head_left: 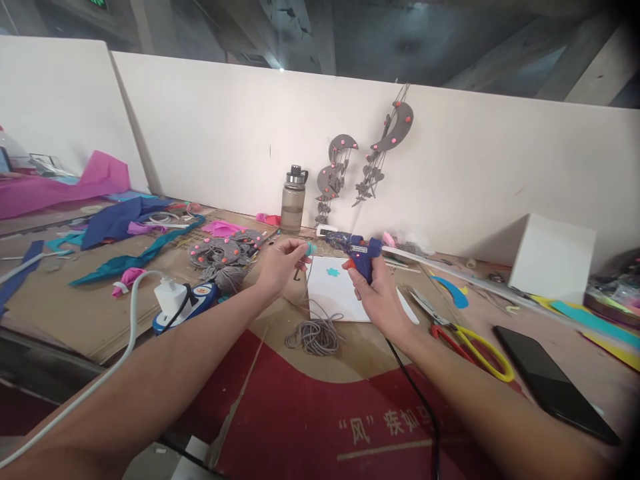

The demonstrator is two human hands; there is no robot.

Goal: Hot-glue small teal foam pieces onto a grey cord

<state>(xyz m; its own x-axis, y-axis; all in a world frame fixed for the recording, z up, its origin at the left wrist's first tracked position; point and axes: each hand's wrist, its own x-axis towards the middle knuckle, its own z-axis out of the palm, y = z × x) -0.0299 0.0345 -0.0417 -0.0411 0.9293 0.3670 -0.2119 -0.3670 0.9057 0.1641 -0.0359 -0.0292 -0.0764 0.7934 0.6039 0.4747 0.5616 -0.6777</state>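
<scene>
My left hand [279, 265] pinches a small teal felt piece [311, 249] between thumb and fingertips. A grey cord [319, 336] runs down from there to a loose coil on the cardboard. My right hand [379, 297] is wrapped round the handle of a blue hot glue gun [364, 252], its nozzle pointing left, a short way from the teal piece. Out of the gun's back sticks a long whitish glue stick [450, 268]. Beneath both hands lies a white sheet [334, 300] bearing a teal flower-shaped cutout [333, 272].
Yellow-and-red scissors [465, 337] and a black phone [550, 377] lie right. A water bottle [293, 200] stands behind, near grey moon-shaped hangings [395, 130] on the white board. Left are a power strip [200, 297], felt scraps [120, 223] and a white cable [133, 320].
</scene>
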